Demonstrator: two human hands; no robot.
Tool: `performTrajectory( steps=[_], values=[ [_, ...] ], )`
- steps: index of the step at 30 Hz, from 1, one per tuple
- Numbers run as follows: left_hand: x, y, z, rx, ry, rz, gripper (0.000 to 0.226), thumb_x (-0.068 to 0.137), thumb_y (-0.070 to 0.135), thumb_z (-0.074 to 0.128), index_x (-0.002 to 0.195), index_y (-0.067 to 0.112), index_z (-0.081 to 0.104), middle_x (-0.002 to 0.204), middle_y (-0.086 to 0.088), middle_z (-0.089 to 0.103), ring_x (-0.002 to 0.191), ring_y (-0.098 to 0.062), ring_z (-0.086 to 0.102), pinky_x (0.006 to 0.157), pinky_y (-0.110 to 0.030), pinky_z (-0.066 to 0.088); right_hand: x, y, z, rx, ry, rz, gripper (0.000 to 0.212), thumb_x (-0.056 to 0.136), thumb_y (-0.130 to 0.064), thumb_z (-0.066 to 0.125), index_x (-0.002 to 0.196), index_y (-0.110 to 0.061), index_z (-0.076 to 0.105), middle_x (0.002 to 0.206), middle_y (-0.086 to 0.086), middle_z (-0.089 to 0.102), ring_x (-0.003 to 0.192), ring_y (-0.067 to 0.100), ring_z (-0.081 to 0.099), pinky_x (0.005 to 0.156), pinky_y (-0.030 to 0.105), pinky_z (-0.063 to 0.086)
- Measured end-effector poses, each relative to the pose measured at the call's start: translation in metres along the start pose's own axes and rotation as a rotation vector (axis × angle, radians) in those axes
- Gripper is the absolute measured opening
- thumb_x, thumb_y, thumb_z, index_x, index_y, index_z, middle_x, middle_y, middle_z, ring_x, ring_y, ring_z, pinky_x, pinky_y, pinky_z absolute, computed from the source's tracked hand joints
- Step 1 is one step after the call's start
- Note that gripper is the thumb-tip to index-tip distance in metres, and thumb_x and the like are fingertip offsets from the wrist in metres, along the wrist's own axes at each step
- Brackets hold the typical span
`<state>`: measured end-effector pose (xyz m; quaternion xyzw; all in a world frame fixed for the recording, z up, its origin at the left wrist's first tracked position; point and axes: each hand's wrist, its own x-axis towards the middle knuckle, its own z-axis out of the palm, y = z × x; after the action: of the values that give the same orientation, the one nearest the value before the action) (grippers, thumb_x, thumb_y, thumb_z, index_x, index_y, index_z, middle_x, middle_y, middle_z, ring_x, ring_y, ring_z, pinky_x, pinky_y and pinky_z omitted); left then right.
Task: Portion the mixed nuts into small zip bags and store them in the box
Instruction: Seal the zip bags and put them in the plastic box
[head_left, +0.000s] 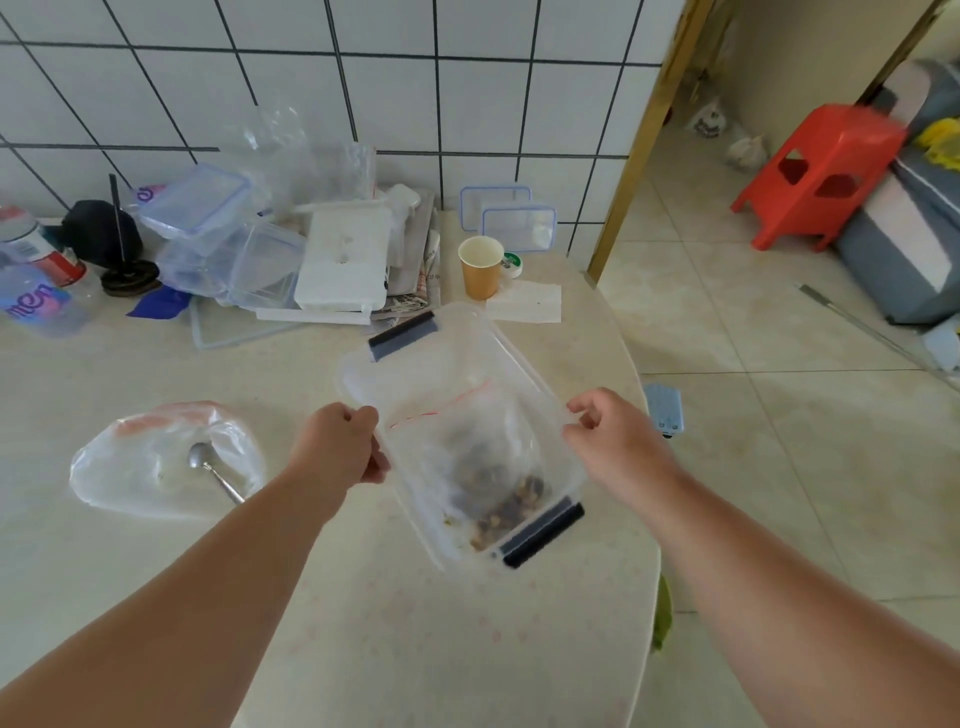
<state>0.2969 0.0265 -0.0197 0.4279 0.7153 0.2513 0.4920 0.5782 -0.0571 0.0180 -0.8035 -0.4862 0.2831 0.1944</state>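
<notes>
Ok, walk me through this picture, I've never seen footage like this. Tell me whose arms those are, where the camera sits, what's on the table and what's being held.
There is no machine here: the arms belong to a person wearing a wide-angle camera on the head, which looks forward and down.

The left hand and right hand each grip a long side of a clear plastic box with dark clips at its ends. Inside lies a zip bag with a red seal line, holding mixed nuts.

On the pale table, to the person's left, lies a crumpled plastic bag with a metal spoon on it. Towards the tiled wall are a paper cup and a pile of clear containers. A red stool stands on the floor to the right.
</notes>
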Motion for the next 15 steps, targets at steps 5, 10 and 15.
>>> performTrajectory(
  steps=[5, 10, 15],
  values=[
    [-0.029, -0.019, 0.013, -0.469, 0.014, -0.186, 0.018, 0.094, 0.006, 0.052, 0.081, -0.005, 0.057, 0.048, -0.008, 0.063, 0.051, -0.029, 0.073, 0.045, -0.029, 0.057, 0.031, -0.002, -0.013, 0.201, -0.014, -0.030, 0.035, 0.082, -0.014, 0.065, 0.110, -0.035, 0.063, 0.108, -0.018, 0.066, 0.102, 0.004, 0.063, 0.079, 0.025, 0.048],
    [-0.074, -0.030, 0.033, -0.754, -0.030, -0.265, 0.016, 0.092, 0.003, 0.052, 0.081, -0.006, 0.059, 0.054, -0.011, 0.066, 0.064, -0.034, 0.076, 0.068, -0.038, 0.066, 0.034, 0.000, -0.007, 0.255, -0.001, -0.036, 0.064, 0.081, -0.012, 0.063, 0.142, -0.030, 0.050, 0.140, -0.007, 0.057, 0.126, 0.011, 0.054, 0.106, 0.037, 0.044],
    [-0.104, -0.033, 0.043, -0.812, -0.094, -0.341, 0.017, 0.098, 0.007, 0.057, 0.093, -0.009, 0.061, 0.070, -0.022, 0.073, 0.072, -0.039, 0.077, 0.067, -0.040, 0.065, 0.023, 0.011, 0.008, 0.293, 0.073, 0.074, 0.066, 0.083, -0.022, 0.063, 0.145, -0.032, 0.041, 0.121, -0.009, 0.058, 0.092, 0.009, 0.059, 0.070, 0.027, 0.043]
  ],
)
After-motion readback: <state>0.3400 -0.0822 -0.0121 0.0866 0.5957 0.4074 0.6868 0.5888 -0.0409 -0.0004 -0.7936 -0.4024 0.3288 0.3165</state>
